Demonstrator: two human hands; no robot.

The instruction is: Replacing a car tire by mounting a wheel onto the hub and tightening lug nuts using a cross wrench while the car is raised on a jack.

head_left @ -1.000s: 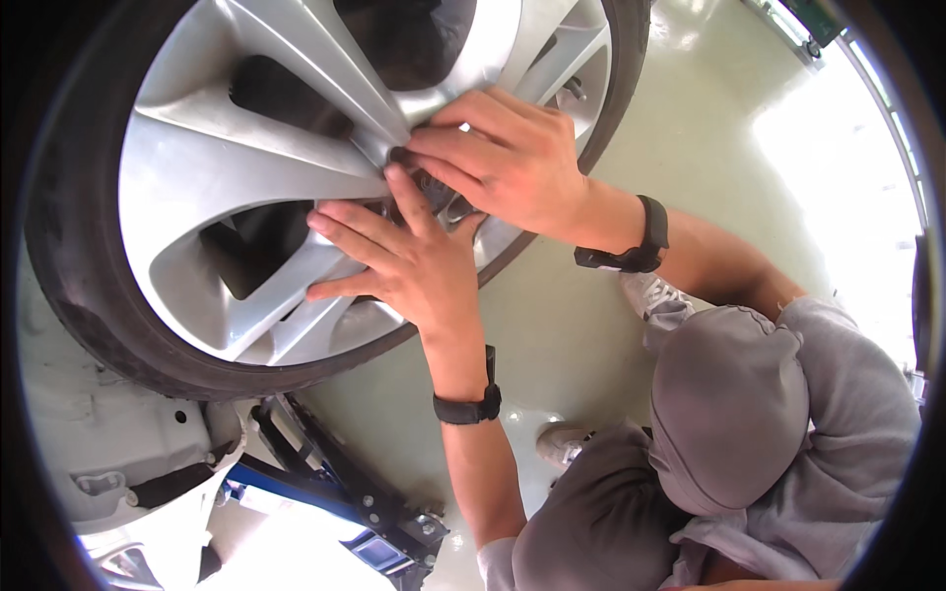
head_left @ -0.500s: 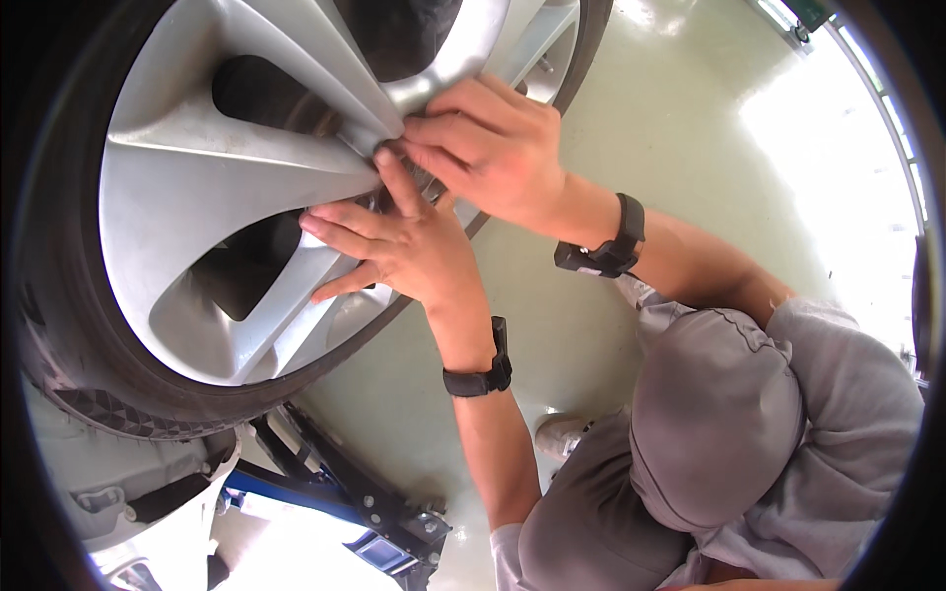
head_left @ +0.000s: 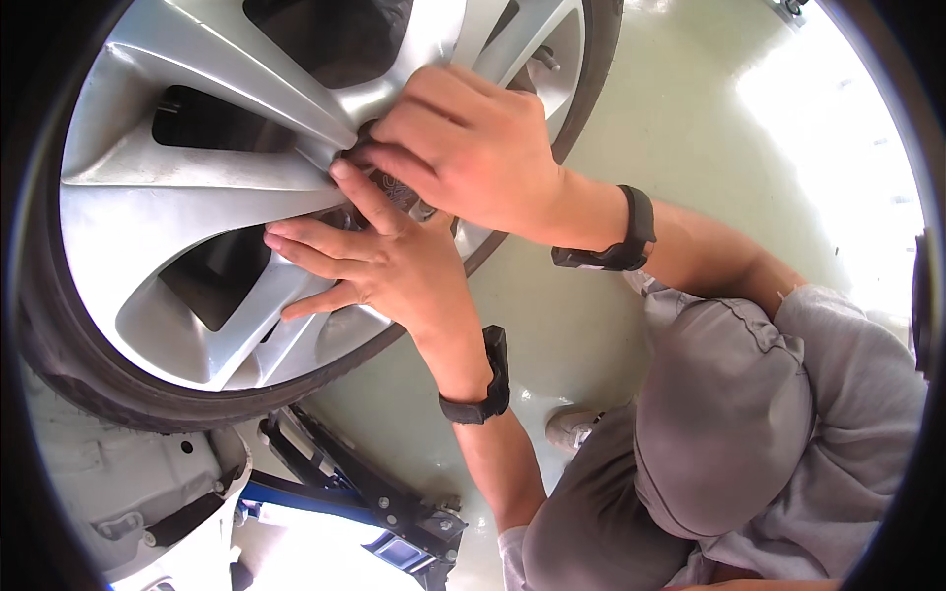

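Observation:
A silver alloy wheel (head_left: 148,222) with broad spokes and a black tyre (head_left: 325,384) fills the upper left. My left hand (head_left: 394,266) is open, its fingers spread over the lower spokes with the index fingertip touching near the hub. Just above it, my right hand (head_left: 473,148) is closed, with thumb and fingers bunched at the wheel's centre. Whatever those fingers grip, if anything, is hidden behind them. Part of the hub centre, dark and metallic, shows between the two hands. Each wrist wears a black strap.
Below the tyre at lower left is a pale car-body part (head_left: 128,483). A black and blue metal lift arm (head_left: 394,512) stands beside it. Greenish floor (head_left: 680,118) shows on the right. My legs and a shoe (head_left: 570,428) are at lower right.
The wheel has shifted left and slightly down in view. Both hands stay at the hub; the right hand's fingers look more curled under and the left hand remains spread.

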